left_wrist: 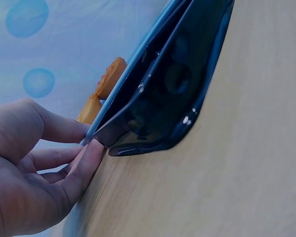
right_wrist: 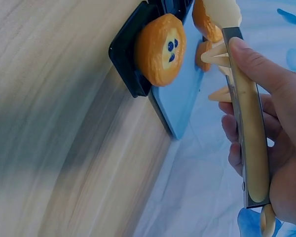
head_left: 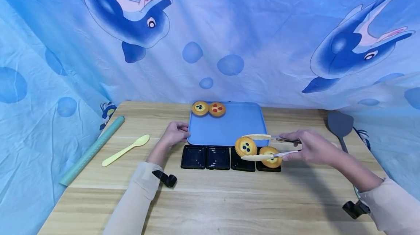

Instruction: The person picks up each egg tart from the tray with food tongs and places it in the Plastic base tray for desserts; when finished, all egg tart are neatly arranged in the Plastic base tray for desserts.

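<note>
Holding a blue-dotted tart (head_left: 246,146) in the tongs (head_left: 252,158), over the third black dish (head_left: 243,166) from the left!
Gripping them in the curled fingers of the right hand (head_left: 310,147); pinching the blue tray (head_left: 226,129) by its left edge with the left hand (head_left: 175,133).

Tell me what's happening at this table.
A person's right hand holds tongs gripping a blue-dotted tart near the third black dish from the left. The left hand pinches the blue tray's left edge. Two tarts sit on that tray, another tart in the rightmost dish. The two left dishes are empty.
</note>
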A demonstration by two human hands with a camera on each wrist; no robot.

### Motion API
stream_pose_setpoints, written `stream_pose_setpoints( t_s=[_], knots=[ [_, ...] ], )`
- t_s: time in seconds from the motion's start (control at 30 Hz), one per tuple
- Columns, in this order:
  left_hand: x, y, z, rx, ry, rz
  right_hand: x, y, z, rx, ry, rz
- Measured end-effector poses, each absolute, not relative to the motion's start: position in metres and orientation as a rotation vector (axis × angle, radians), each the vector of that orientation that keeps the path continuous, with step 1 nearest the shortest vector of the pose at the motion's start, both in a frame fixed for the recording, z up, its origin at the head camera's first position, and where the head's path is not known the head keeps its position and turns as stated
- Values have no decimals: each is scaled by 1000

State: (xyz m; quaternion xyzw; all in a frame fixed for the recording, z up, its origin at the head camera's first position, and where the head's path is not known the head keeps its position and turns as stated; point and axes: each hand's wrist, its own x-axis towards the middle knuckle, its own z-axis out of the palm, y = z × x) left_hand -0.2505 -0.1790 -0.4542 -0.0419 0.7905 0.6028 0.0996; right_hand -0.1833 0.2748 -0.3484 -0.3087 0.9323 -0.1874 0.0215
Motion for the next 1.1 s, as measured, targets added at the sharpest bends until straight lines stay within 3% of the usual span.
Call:
stream_pose_setpoints(
  t_s=[1.1],
  knots=[
    [-250, -180, -454, -118, 2304, 1819, -185, 265, -360, -938, 2836, -569]
  ],
)
